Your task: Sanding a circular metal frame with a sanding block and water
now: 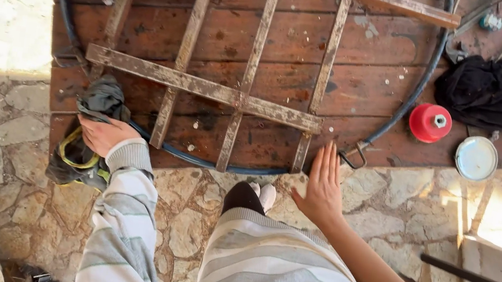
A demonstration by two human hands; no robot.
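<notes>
Stone paving, red wooden board: our left hand [101,134] grips a dark rag [99,100] at the rusty metal grille's [241,97] corner; right hand [323,184] lies flat, fingers outstretched, empty; rust remains.

Daylight, bright and hard: sun blows out the stone paving [0,14] at upper left and again at the right edge, detail lost in glare. The wooden board [278,40] sits in even shade, sharp and clear. Soft shadows, slight wide-angle bending at the edges, no motion blur.
</notes>
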